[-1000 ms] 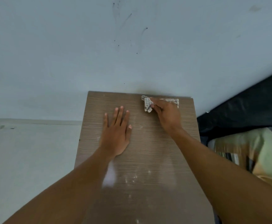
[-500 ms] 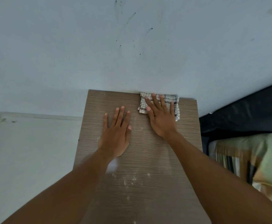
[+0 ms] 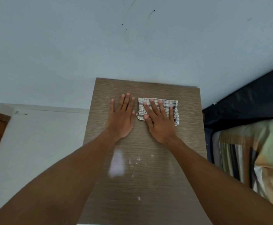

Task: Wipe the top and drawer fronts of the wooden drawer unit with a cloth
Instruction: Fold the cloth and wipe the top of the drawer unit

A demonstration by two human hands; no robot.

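Right hand flat, fingers spread, pressing checked cloth onto drawer unit top; soft, light, likely bunches, best pinned mid-cloth.

Both arms reach forward, left hand and right hand palm-down, fingers spread flat.

We see a pale wall with dark specks, a striped pillow at right, a white floor.

Pale blue scuffed wall, white floor, striped bedding at right
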